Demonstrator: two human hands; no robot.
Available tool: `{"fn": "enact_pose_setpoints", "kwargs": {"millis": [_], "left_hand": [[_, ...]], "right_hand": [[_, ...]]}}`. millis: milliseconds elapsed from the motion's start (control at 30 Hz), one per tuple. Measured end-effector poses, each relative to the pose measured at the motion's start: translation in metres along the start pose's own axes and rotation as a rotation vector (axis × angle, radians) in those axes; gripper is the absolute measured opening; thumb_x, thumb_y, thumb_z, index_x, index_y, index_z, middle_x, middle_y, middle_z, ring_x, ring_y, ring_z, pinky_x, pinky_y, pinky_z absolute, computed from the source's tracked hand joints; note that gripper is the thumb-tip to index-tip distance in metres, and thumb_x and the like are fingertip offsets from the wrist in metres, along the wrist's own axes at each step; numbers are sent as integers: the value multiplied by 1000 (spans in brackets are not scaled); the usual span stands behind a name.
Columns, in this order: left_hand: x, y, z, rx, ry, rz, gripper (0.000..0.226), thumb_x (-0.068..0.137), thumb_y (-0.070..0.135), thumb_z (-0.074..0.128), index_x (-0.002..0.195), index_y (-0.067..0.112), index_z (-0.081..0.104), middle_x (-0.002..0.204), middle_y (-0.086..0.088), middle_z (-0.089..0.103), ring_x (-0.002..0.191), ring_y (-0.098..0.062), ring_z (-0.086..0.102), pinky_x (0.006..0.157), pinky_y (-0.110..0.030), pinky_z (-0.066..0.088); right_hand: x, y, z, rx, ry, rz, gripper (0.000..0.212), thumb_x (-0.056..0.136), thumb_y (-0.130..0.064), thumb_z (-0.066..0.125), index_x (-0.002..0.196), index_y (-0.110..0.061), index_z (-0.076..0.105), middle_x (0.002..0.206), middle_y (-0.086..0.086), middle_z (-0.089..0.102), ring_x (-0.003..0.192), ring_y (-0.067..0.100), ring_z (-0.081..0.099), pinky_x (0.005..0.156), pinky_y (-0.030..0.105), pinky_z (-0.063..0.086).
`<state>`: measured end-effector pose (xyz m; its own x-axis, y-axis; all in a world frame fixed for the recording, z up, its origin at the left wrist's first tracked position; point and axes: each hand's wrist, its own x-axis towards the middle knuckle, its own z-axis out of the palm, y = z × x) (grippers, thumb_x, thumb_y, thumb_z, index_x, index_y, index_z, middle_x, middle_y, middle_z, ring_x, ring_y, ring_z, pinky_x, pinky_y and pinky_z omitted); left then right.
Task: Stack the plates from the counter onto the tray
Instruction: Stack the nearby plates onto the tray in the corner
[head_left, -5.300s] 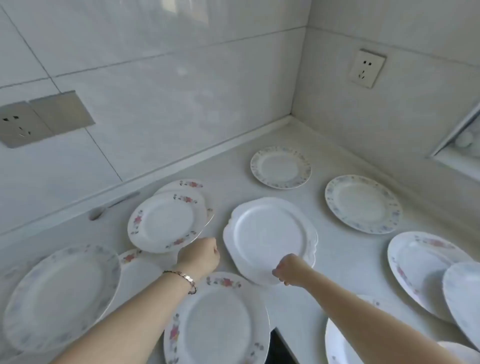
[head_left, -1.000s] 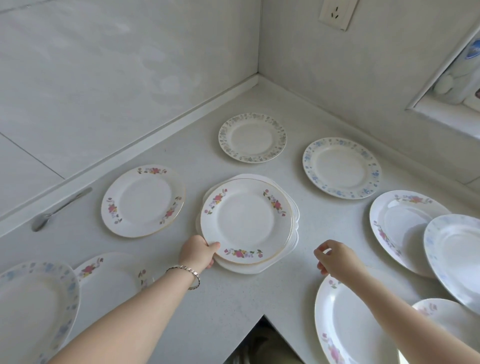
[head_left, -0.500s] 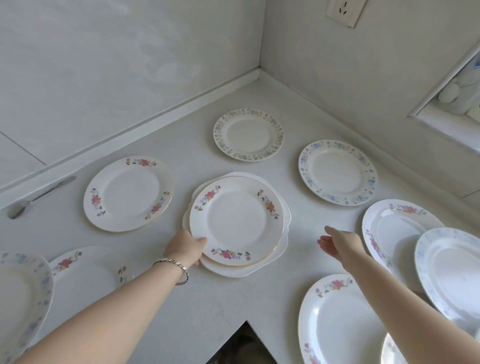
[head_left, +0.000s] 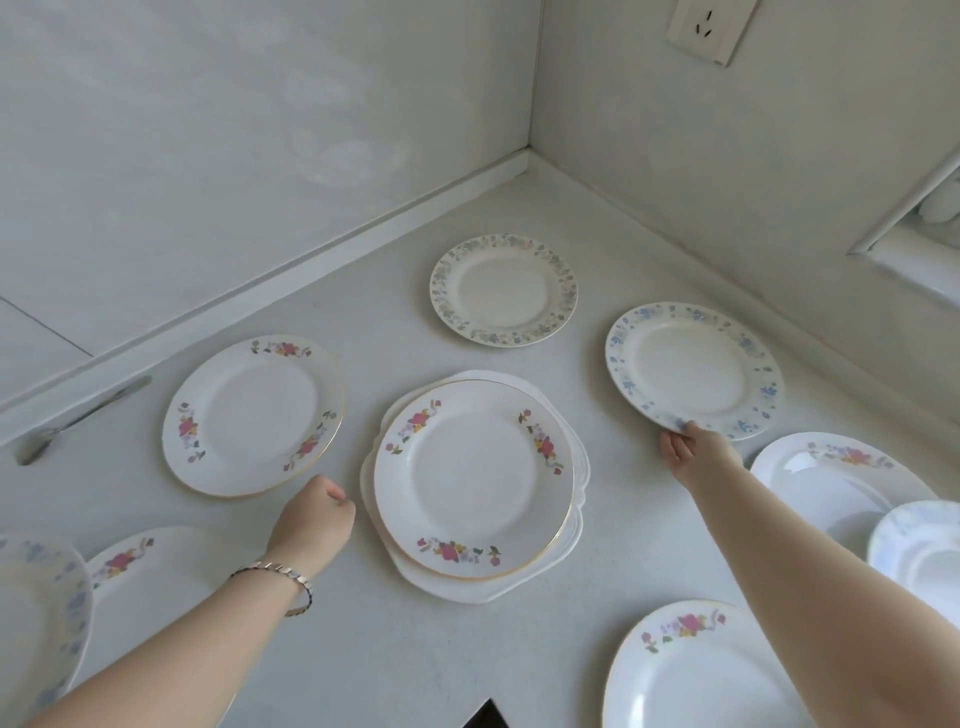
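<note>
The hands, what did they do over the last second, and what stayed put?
The left hand let go of the pink-flowered plate on the tray and drew back. The right hand reached forward onto the blue-flowered plate's near rim. The plates stayed put.

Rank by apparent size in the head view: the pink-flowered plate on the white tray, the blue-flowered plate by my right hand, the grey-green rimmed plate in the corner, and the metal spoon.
1. Pink-flowered plate, nearest the camera.
2. Blue-flowered plate.
3. Grey-green rimmed plate, farthest, so unsure.
4. Metal spoon.
</note>
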<state>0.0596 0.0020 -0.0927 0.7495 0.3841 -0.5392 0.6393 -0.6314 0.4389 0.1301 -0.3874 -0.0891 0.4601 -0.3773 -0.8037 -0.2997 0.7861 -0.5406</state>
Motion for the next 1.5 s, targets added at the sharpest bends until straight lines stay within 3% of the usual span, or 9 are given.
{"fn": "enact_pose_setpoints", "kwargs": {"millis": [67,133,267,400,667,1033,1133,1233,1500], "left_hand": [[1,-3,-1,-55,-22,-25,13,84,9,43,80,18,52,75,-7,66,85,-33,69,79,-40,53],[-2,-6,-4,-80,-31,-35,19,84,7,43,73,21,49,67,-3,64,83,-32,69,80,-40,53],[-7,-14,-7,-141,-50,-48,20,84,4,41,72,18,49,63,-2,62,72,-28,65,69,-33,47],[-13,-24,-10,-209,-51,-54,21,86,2,40,74,16,49,61,-3,61,70,-26,60,68,-30,43],[-34,-50,-16,-287,-49,-94,23,88,3,41,72,17,50,63,-4,61,64,-23,61,58,-26,41],[-47,-67,-30,-358,-18,-103,24,87,1,39,72,16,50,62,-3,60,58,-20,58,55,-24,39],[-47,-66,-32,-366,-19,-101,22,87,1,39,73,15,50,62,-3,59,57,-19,57,54,-24,40],[-46,-64,-32,-369,-30,-93,23,88,2,39,72,15,50,64,-4,59,56,-16,57,53,-24,40],[-45,-64,-27,-341,-52,-98,24,88,2,39,72,17,50,66,-3,60,58,-16,58,53,-25,40]], "right_hand": [[-8,-4,-2,57,-48,-44,40,96,-4,38,137,-5,37,125,9,56,124,21,52,106,28,40],[-22,-7,-7,32,-38,-83,42,94,1,43,136,-3,38,105,9,62,93,20,65,100,27,46],[-54,-5,-33,-108,-112,-135,18,89,7,50,106,-2,52,85,9,67,53,12,70,55,20,58],[-92,9,-49,-260,-292,-101,12,84,9,54,83,-3,54,58,3,72,52,11,70,48,19,56],[-120,79,-47,-460,-415,22,17,90,7,45,81,3,59,57,6,72,51,13,70,49,20,57],[-118,122,-39,-598,-286,-2,11,88,6,53,82,2,61,70,13,70,58,19,69,49,19,57],[-122,126,-34,-841,-213,-146,10,90,0,52,94,5,60,75,12,64,67,22,64,53,18,58],[-123,130,-33,-1099,-155,-298,31,91,-10,51,121,-1,51,76,11,67,65,24,67,69,34,59],[-125,135,-22,-1289,-165,-333,53,90,-16,51,139,-13,33,64,7,64,53,17,60,53,26,52]]}}
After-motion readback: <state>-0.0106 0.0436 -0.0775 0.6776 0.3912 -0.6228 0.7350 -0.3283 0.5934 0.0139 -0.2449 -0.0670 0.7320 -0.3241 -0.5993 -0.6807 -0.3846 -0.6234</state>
